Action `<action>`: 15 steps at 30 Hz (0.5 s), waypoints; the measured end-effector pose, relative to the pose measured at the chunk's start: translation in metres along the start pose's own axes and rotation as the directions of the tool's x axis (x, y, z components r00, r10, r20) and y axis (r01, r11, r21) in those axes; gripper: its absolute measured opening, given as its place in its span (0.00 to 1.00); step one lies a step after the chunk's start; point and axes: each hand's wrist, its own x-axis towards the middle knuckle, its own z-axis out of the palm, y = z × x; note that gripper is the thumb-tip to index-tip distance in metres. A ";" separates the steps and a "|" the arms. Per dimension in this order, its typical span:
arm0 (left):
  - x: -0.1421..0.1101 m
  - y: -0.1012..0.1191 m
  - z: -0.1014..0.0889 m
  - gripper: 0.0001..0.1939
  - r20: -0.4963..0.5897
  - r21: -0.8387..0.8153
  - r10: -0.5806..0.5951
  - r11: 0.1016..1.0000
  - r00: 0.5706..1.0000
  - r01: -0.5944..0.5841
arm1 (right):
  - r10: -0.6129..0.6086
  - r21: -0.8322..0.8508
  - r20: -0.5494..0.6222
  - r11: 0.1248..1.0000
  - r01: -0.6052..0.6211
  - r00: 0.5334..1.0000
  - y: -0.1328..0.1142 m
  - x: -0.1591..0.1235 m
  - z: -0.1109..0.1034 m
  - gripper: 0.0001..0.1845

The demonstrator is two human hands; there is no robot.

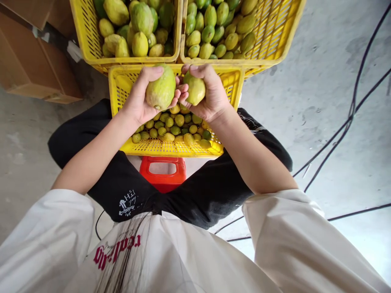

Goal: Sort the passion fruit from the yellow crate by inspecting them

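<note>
My left hand (139, 97) is closed around a large green-yellow lemon (160, 87), thumb on top. A smaller lemon (195, 90), green above and yellow below, sits in the grip of my right hand (214, 91). Both hands are side by side over the near yellow crate (171, 150), their fingertips close together or touching. Many small green and yellow lemons (179, 120) lie in that crate, partly hidden by my hands.
Behind stand two more yellow crates: the left crate (131, 60) holds large lemons, the right crate (269, 61) greener, medium ones. A red plastic stool (163, 183) shows between my legs. Cardboard boxes (36, 61) are at far left; black cables (351, 116) cross the floor at right.
</note>
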 end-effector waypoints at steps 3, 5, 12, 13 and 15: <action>-0.001 -0.001 0.002 0.18 0.018 0.022 0.045 0.999 0.999 -0.045 | -0.020 -0.008 0.015 1.000 0.020 1.000 -0.002 0.005 -0.001 0.09; -0.002 0.002 0.005 0.20 0.014 0.032 0.061 0.998 0.998 -0.062 | -0.029 -0.017 0.004 0.999 0.029 1.000 -0.006 0.005 -0.001 0.08; -0.004 0.025 0.005 0.20 0.007 0.030 0.142 0.989 0.990 -0.142 | -0.106 -0.064 0.102 0.992 0.113 0.989 -0.027 -0.007 -0.003 0.12; -0.004 0.027 0.004 0.16 -0.004 0.062 0.145 0.988 0.989 -0.144 | -0.117 -0.052 0.106 0.991 0.123 0.987 -0.028 -0.007 -0.005 0.12; -0.003 0.029 0.001 0.08 0.023 0.107 0.184 0.977 0.983 -0.185 | -0.134 -0.067 0.104 0.988 0.141 0.986 -0.029 -0.006 -0.008 0.10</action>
